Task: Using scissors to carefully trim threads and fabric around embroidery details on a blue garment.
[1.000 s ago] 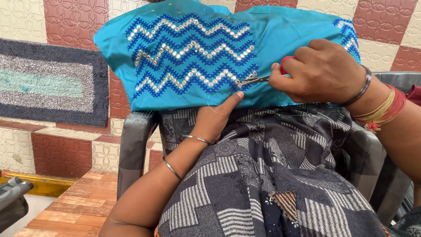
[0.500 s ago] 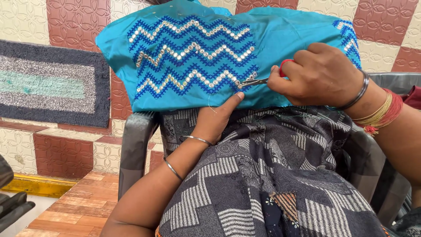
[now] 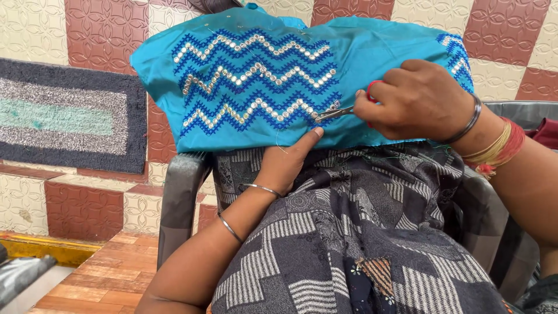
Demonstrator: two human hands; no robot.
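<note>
One turquoise cloth [image 3: 372,58] with three zigzag rows of sequins lies across the upper middle of the frame, draped over the lap. One pair of small scissors [image 3: 332,112], red-handled, touches its lower edge at centre. The right hand [image 3: 415,99] is curled tight around the scissors; the left hand [image 3: 288,160], fingers partly bent, presses the cloth's lower hem from beneath. One dark rug [image 3: 64,116] lies at left.

No packages, labels, signs or screens are showing anywhere around the turquoise embroidered cloth [image 3: 279,87]; nothing of that kind is lying beside it, above it or below it.
</note>
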